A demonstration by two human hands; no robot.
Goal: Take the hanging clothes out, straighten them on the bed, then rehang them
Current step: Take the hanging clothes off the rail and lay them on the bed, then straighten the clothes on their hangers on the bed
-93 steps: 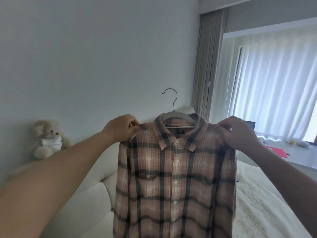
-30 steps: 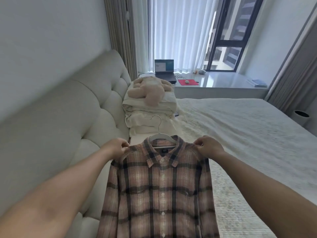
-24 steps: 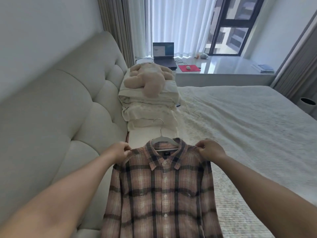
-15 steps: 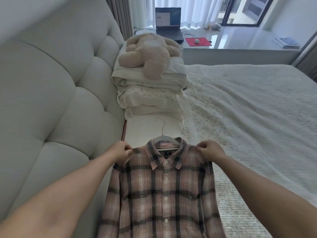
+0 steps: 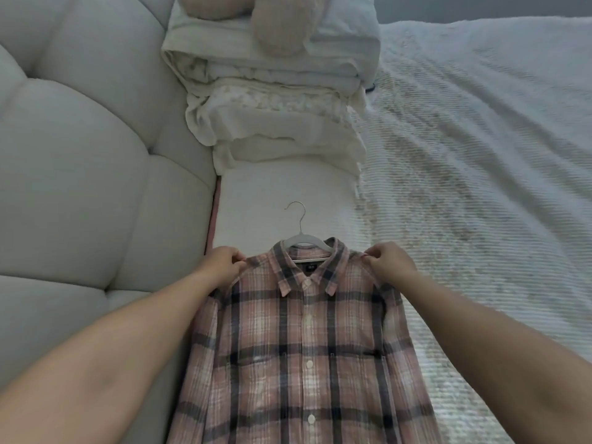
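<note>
My left hand pinched the shirt at its left shoulder, and my right hand pinched the right shoulder. The shirt sat on its hanger, buttoned, front up, over the bed. At 12 o'clock lay folded bedding with a plush toy on top; at 9 o'clock, the headboard.

- The shirt is showing soft, matt woven plaid cloth with small glossy buttons.
- The hanger is showing a thin shiny metal hook on a smooth pale body.
- The bedspread is looking ribbed and rough.
- The headboard is looking smooth, padded and matt.
- The folded blankets are looking soft and crumpled.
</note>
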